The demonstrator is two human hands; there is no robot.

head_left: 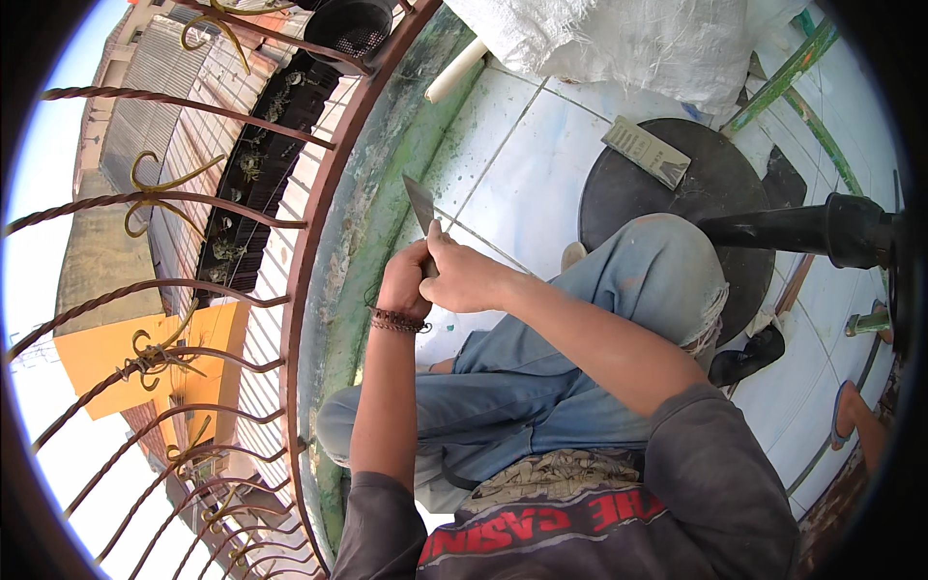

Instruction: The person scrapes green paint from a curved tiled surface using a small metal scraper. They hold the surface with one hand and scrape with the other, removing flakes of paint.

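Over the green-painted ledge and the white tiles, my two hands are together in front of my crossed legs, around one tool. A flat grey metal blade, like a putty knife (420, 200), points up and to the left out of them; its handle is mostly hidden by the fingers. My left hand (404, 278), with a dark braided bracelet (398, 322) at the wrist, is closed around the handle. Pressed against it, my right hand (469, 275) is closed too, its thumb and fingers at the base of the blade.
A curved metal railing (307, 222) rises beyond the green ledge (387, 227) on my left. Ahead lie a white pipe (456, 71) and a white woven sack (628, 48). A grey packet (646, 152) rests on a black round base (619, 198), near a black pole (773, 229). Another person's sandaled foot (851, 416) is at right.
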